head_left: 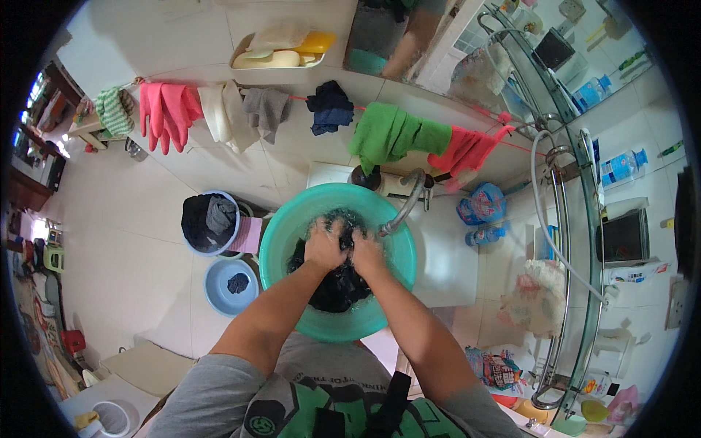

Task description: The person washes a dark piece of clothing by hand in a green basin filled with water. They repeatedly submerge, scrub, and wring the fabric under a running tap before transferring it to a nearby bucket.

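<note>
Dark wet cloth, likely a black garment (340, 289), lies bunched in water inside a large green basin (337, 330). My left hand (324, 245) is closed on the cloth near the middle of the basin. Close beside it, my right hand (366, 252) grips the same cloth, its fingertips partly hidden by splashing water. A curved metal faucet (406, 204) reaches over the basin's right rim, just past my right hand. The lower part of the cloth floats loose toward me.
Left of the basin stand a pale blue bucket (235, 241) of dark clothes and a small blue basin (212, 292) holding a dark cloth. Pink gloves (169, 113), socks and a green cloth (398, 135) hang on a line beyond. A glass shelf (584, 292) runs along the right.
</note>
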`<state>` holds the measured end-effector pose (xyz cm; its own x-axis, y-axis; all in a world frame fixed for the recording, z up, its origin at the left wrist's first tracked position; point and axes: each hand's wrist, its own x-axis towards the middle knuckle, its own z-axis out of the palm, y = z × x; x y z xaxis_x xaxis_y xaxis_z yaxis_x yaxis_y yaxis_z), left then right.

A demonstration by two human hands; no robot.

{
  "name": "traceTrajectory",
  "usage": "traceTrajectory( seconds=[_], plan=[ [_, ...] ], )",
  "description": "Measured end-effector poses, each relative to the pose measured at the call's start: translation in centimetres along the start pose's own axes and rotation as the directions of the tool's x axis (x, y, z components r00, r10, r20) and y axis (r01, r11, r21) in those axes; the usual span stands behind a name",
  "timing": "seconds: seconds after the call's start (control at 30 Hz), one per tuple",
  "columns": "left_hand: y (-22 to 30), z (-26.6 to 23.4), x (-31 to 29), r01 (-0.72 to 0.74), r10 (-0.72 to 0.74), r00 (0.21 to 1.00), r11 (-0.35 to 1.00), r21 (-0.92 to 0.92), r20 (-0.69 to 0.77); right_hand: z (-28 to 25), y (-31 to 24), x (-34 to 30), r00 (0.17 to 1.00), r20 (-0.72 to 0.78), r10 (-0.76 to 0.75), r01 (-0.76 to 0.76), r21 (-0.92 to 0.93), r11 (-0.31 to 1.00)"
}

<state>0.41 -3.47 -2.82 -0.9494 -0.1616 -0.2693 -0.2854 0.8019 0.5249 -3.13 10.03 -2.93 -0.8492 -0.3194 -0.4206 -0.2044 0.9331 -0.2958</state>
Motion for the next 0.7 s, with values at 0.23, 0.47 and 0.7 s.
traceTrajectory(
  seconds=[0.23,0.47,0.7],
  plan=[
    [3.1,-1.5,-1.3,0.358,-0.120,0.933,0.272,-0.893,0.338,3.4,5.0,7.3,0.899,0.401,-0.174,-0.437,0.808,-0.395],
    [3.2,-0.9,-2.5,-0.115,0.054,0.903,0.986,-0.118,-0.426,7.8,2.6,2.3,0.927,0.266,-0.265,-0.356,0.846,-0.396],
    [-1.3,-2.7,-0.5,-0.051,0.072,0.996,0.944,0.326,-0.055,-1.7,1.9,-6.4,0.967,0.223,0.124,-0.253,0.908,0.335]
  ],
)
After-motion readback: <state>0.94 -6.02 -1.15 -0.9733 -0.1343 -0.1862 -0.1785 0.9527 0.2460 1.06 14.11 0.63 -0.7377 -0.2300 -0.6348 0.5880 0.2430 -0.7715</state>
